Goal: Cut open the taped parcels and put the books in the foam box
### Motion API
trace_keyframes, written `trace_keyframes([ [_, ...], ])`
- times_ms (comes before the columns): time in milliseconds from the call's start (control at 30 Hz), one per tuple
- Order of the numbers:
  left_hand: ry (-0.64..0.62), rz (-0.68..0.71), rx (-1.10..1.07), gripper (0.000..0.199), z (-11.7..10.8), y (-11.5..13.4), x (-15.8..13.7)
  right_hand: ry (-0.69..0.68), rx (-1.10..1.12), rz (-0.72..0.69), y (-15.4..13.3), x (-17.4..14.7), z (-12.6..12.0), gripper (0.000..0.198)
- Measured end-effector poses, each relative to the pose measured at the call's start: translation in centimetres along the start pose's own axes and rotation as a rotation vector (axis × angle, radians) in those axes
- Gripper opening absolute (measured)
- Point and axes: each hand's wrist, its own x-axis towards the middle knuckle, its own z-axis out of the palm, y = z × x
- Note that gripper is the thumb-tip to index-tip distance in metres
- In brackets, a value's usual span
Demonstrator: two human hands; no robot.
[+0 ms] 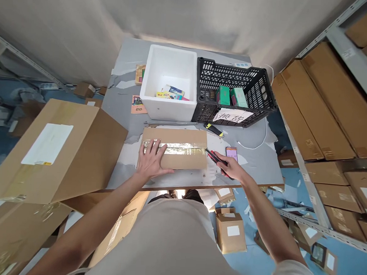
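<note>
A flat cardboard box [182,159] lies on the table in front of me, with shiny clear tape along its middle seam. My left hand [152,159] rests on the box's left end, fingers spread over the tape and cardboard. In my right hand [229,167] is a red and black box cutter [215,157], gripped by its handle. Its tip meets the right end of the taped seam; whether it has gone into the tape I cannot tell. Behind the box lies a yellow and black cutter [214,130]. A phone [231,154] showing a timer lies beside my right hand.
A white foam box [172,112] holding small colourful packets stands at the back, next to a black plastic crate [203,111] with green boxes. A large carton [85,156] is at the left. Shelves of cartons [322,108] line the right. A white cable [257,147] crosses the table.
</note>
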Motion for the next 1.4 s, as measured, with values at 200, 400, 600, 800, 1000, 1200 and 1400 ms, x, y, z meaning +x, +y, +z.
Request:
trace_keyframes([
  [200,0.014,-0.022,-0.076,0.104,0.0,0.0,0.3,0.026,0.157,0.054,2.5,-2.6,0.6,0.062],
  [400,0.032,-0.029,-0.106,0.099,-0.5,0.2,-0.1,0.334,0.332,-0.009,4.4,-4.7,2.2,0.063],
  [600,0.128,-0.205,-0.234,0.06,-1.5,-3.7,3.6,0.425,0.693,0.012,4.4,-2.7,10.6,0.06],
  [800,0.004,-0.383,-0.532,0.048,-1.7,-9.4,6.8,0.485,0.81,-0.057,1.9,1.7,13.3,0.057],
  [1000,0.139,-0.653,-0.738,0.037,-0.3,-7.9,-1.7,0.398,0.724,-0.234,-1.9,6.6,10.6,0.043],
  [1200,0.161,-0.744,-1.066,0.04,2.2,-1.6,-8.1,0.478,0.553,-0.316,-1.6,7.6,10.9,0.038],
  [1400,0.085,-0.675,-0.872,0.037,1.9,-0.1,-7.9,0.514,0.562,-0.223,0.1,4.6,10.5,0.042],
])
